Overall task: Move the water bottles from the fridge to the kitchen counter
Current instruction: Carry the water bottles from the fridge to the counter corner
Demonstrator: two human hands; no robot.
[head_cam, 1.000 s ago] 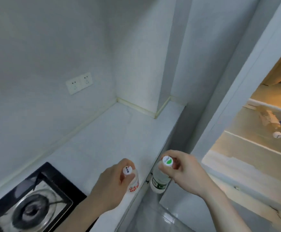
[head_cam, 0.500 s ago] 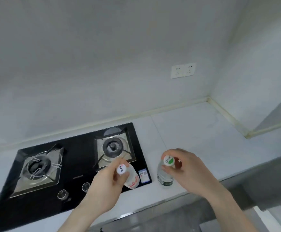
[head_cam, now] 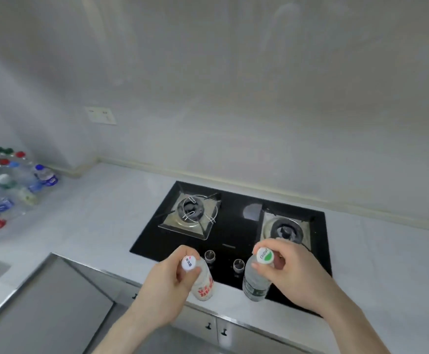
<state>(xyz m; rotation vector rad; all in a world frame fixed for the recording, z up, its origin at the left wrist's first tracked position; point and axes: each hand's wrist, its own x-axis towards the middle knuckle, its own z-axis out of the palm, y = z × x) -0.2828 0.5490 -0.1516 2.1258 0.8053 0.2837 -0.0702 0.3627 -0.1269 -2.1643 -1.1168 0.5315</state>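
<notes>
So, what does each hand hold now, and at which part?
The left hand grips the red-labelled bottle at its neck, under the cap. The right hand grips the green-labelled bottle the same way, at its neck.

Both bare forearms reach forward from the lower edge of the view, angled toward each other. The left grip [head_cam: 175, 270] curls fingers and thumb around the neck of a bottle [head_cam: 204, 284] just under its cap. Level with it and well apart, the right grip [head_cam: 282, 267] pinches a second bottle [head_cam: 255, 282] likewise
</notes>
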